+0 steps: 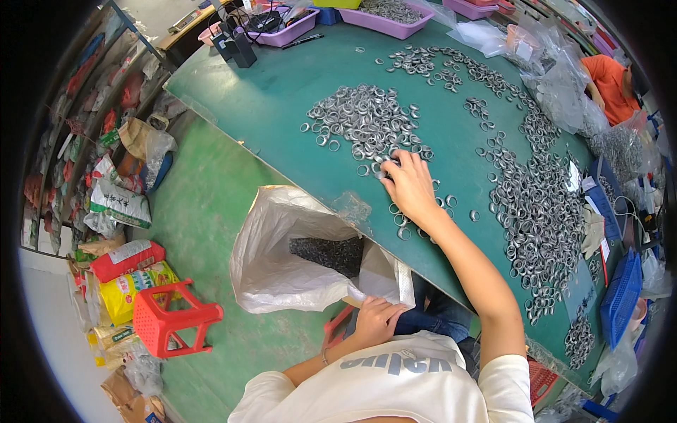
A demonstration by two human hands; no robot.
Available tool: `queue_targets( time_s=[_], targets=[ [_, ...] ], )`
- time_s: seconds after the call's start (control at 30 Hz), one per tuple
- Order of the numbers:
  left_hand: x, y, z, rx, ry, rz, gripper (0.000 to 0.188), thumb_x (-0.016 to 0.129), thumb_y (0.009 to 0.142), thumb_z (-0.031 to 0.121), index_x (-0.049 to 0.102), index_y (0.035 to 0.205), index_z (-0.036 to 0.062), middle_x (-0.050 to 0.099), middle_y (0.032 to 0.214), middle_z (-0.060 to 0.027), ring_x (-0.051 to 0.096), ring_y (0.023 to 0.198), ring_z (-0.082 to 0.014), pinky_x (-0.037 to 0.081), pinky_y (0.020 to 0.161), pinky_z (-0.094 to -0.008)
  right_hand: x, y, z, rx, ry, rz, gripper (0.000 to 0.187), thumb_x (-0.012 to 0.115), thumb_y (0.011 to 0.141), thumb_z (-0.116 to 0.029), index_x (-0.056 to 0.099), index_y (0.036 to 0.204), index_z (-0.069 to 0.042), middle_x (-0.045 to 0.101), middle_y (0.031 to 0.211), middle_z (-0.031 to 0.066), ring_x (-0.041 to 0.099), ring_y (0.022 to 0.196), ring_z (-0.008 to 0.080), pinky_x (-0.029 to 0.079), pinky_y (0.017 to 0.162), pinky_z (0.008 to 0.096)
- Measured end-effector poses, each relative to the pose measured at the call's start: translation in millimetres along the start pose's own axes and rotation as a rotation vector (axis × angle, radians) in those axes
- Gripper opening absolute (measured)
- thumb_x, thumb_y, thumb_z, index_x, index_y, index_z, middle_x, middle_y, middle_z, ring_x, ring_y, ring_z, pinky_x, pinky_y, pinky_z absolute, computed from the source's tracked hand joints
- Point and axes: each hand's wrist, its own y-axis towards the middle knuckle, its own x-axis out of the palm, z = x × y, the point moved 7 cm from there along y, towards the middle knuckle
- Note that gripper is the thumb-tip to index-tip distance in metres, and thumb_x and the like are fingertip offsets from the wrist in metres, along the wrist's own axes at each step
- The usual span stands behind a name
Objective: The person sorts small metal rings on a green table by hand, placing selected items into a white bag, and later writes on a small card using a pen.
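A mound of small grey metal rings (363, 116) lies on the green tabletop. My right hand (410, 185) reaches over the table to its near edge, palm down, fingers apart and resting on a few rings. Whether any ring sits under the fingers is hidden. Below the table edge a large white woven sack (271, 275) gapes wide, with a dark mass of small pieces (328, 255) inside. My left hand (377, 321) is closed around the folded rim of this sack, close to my body. Several loose rings (444, 203) are scattered beside my right wrist.
A much larger spread of rings (539, 211) covers the table's right side. Purple trays (395, 25) and a black adapter (236, 49) stand at the far edge. A red stool (169, 321) is on the floor at left. Someone in an orange shirt (610, 84) is at far right.
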Motion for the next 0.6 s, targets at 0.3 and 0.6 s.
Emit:
queue_targets(
  time_s=[0.3,0.6],
  targets=[
    [2.3,2.8,0.5,0.001,-0.011,-0.001,0.008,0.068,0.078,0.009,0.071,0.085,0.0063,0.064,0.067,-0.0056,0.058,0.065,-0.0217,0.038,0.065,-0.0355,-45.1,-46.8,14.6,-0.039,0.189,-0.083,0.016,0.072,0.075,-0.009,0.063,0.089,-0.009,0.056,0.103,0.0057,0.052,0.101,0.0273,0.042,0.085,0.0394],
    [2.0,4.6,2.6,0.012,-0.009,-0.016,0.009,0.067,0.078,0.009,0.071,0.087,0.0062,0.066,0.07,-0.0059,0.059,0.067,-0.0219,0.038,0.066,-0.0361,-65.3,-40.9,59.7,0.367,0.373,-0.06,0.017,0.071,0.079,-0.012,0.065,0.091,-0.001,0.062,0.096,0.0088,0.054,0.098,0.0284,0.041,0.09,0.0387]
  ],
)
